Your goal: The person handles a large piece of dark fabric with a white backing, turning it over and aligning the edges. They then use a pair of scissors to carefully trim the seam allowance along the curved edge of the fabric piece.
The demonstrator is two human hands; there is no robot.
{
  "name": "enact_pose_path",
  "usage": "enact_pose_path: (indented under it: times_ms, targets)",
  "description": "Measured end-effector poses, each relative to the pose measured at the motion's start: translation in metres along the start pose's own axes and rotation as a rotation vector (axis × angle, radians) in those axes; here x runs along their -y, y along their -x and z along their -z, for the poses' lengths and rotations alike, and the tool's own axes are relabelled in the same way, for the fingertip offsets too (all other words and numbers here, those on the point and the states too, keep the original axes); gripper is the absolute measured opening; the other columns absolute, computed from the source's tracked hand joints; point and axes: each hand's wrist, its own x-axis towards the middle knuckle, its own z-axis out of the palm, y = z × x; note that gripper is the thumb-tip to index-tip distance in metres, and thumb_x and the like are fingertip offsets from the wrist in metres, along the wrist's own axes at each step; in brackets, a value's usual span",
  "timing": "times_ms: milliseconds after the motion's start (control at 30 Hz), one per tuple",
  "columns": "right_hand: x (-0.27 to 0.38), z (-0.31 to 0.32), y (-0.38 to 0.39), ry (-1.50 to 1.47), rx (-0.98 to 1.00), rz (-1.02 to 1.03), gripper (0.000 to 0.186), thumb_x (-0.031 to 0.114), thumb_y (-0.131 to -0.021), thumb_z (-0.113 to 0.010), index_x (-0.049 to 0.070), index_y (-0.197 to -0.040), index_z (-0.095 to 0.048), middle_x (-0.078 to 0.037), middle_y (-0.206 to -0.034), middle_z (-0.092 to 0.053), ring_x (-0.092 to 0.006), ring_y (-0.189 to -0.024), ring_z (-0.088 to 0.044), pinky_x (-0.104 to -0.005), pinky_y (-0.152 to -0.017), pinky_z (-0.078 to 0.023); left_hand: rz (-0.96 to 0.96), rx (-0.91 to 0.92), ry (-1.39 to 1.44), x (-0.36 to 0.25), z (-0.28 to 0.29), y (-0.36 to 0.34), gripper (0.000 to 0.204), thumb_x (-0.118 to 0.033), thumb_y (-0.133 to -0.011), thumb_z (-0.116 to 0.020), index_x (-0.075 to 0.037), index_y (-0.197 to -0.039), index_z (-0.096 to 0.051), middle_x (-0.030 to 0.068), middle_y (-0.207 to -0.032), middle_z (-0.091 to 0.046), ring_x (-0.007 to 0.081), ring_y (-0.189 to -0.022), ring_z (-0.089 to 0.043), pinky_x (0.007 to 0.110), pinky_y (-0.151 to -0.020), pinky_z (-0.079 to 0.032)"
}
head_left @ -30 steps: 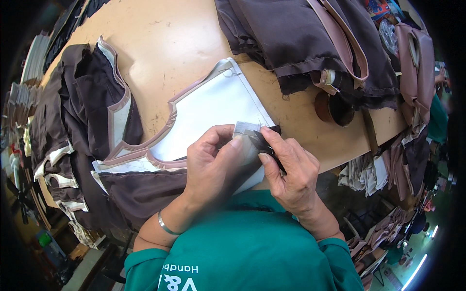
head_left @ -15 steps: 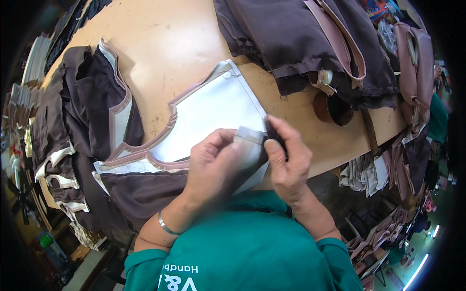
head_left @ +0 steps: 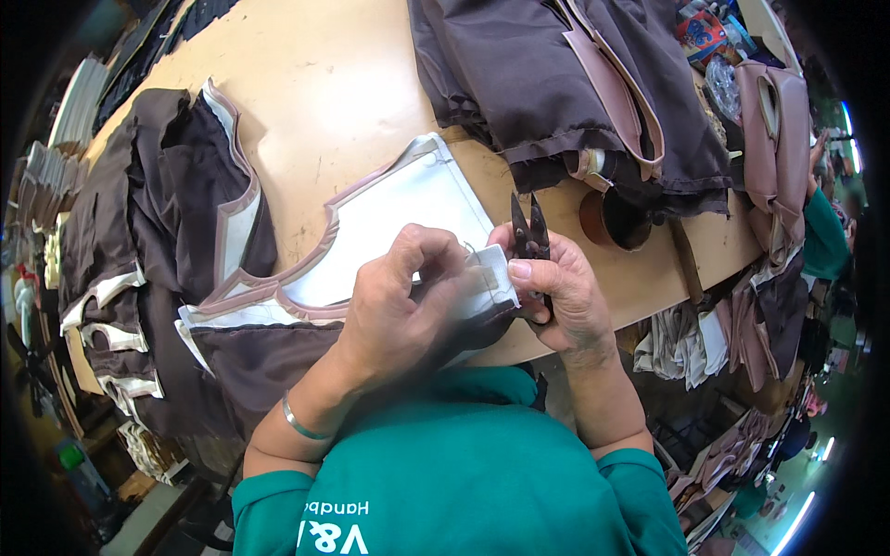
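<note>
My right hand is closed round a pair of dark thread snips, whose two pointed blades stand upward and apart. Its thumb also presses on the edge of a white-backed fabric end. Close beside it, my left hand has its fingers pinched at that same end, partly blurred; a loose thread shows by the fingertips. Under and beyond my hands lies a bag piece with a white backing, mauve curved edging and dark brown lining.
Another dark brown lined piece lies at the left. A pile of dark brown pieces with mauve straps covers the far right of the table. Near it are a round brown container and a folded mauve piece. Off the right edge hang white pieces.
The snips in my right hand have turned so their blades point up in plain view. My left fingers have shifted slightly up along the white end, and a loose thread now shows.
</note>
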Motion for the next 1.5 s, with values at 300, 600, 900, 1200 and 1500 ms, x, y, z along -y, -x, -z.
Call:
enact_pose_path:
  times_ms: [300,600,900,1200,1500]
  targets:
    - [-0.010,-0.003,0.012,0.152,0.104,0.064,0.020,0.006,-0.077,-0.058,-0.001,-0.094,-0.054,-0.003,-0.077,-0.056,-0.0035,-0.054,-0.045,-0.0150,-0.048,-0.035,-0.240,0.036,-0.464,-0.006,0.012,0.021,0.022,-0.009,-0.065,-0.071,-0.004,-0.083,-0.058,0.0097,-0.094,-0.056,0.0190,-0.066,-0.056,0.030,-0.057,-0.045]
    - [-0.053,-0.032,0.010,0.776,0.478,0.531,0.032,-0.011,-0.060,-0.058,0.000,-0.089,-0.058,-0.018,-0.101,-0.061,-0.0160,-0.063,-0.060,-0.0240,-0.056,-0.048,0.197,-0.199,-0.142,-0.013,0.039,0.079,0.028,-0.010,-0.074,-0.059,0.005,-0.097,-0.055,0.0155,-0.114,-0.047,0.0180,-0.090,-0.051,0.027,-0.077,-0.042]
    - [-0.043,-0.048,-0.016,0.912,0.518,0.523,0.038,0.009,-0.074,-0.065,0.000,-0.109,-0.053,-0.011,-0.086,-0.059,-0.0160,-0.072,-0.055,-0.0242,-0.062,-0.044,0.119,-0.388,0.080,-0.011,0.039,0.098,0.026,-0.006,-0.089,-0.035,0.010,-0.106,-0.048,0.0128,-0.116,-0.044,0.0140,-0.094,-0.049,0.023,-0.076,-0.043]
    - [-0.047,-0.061,-0.036,1.215,0.497,0.734,0.043,0.014,-0.071,-0.065,0.008,-0.112,-0.055,-0.008,-0.077,-0.059,-0.0220,-0.060,-0.057,-0.0300,-0.051,-0.045,0.268,-0.350,0.350,-0.014,0.054,0.090,0.030,-0.010,-0.089,-0.034,0.009,-0.108,-0.048,0.0115,-0.111,-0.049,0.0114,-0.090,-0.051,0.021,-0.074,-0.044]
    - [-0.044,-0.061,-0.038,1.406,0.422,0.821,0.043,0.014,-0.068,-0.065,0.010,-0.111,-0.057,-0.002,-0.058,-0.044,-0.0168,-0.043,-0.044,-0.0282,-0.042,-0.037,0.309,-0.326,0.486,-0.011,0.054,0.085,0.032,-0.008,-0.088,-0.034,0.008,-0.114,-0.044,0.0097,-0.105,-0.052,0.0109,-0.087,-0.053,0.021,-0.076,-0.044]
